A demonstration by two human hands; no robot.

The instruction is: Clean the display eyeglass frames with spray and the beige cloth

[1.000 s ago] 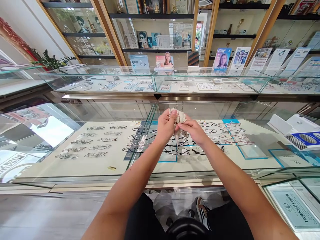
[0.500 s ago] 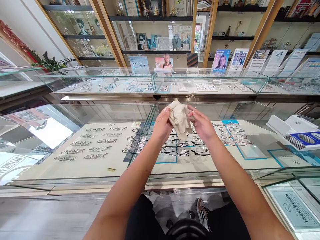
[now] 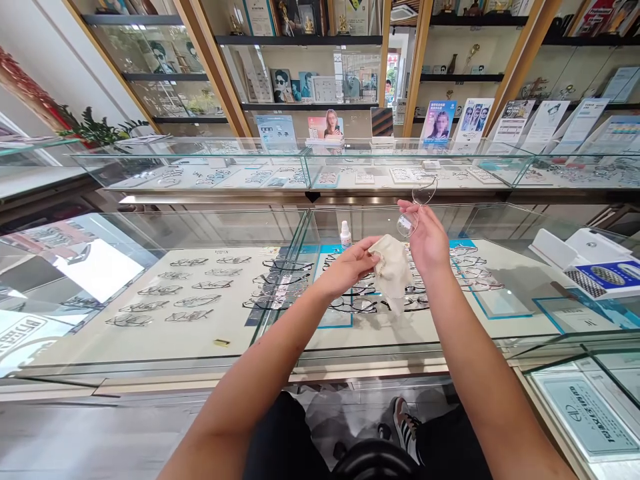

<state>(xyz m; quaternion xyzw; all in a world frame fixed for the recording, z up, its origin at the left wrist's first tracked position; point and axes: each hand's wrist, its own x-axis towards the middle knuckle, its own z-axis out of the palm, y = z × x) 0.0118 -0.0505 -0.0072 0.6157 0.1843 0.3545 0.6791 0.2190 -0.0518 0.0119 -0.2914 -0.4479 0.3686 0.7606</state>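
Note:
A cream cleaning cloth hangs from my left hand, pinched between thumb and fingers. Raised a little higher to the right, my right hand grips a pair of thin-rimmed eyeglasses with clear lenses. One lens sits in front of the fingers and the other sticks up above them; the cloth hangs just below and left of the glasses, apart from the upper lens. Behind my left hand a small white bottle stands upright on the glass counter. Rows of eyeglass frames lie under the glass beneath my hands.
The glass display counter spans the front. To the right sits an open white and blue box. A second glass case with more eyeglasses runs behind, with upright cards along its top. At the left is a mirror.
Both hands have moved right and drawn apart. My right hand has lifted the eyeglasses up and away from the cloth. The white bottle, hidden before, now shows.

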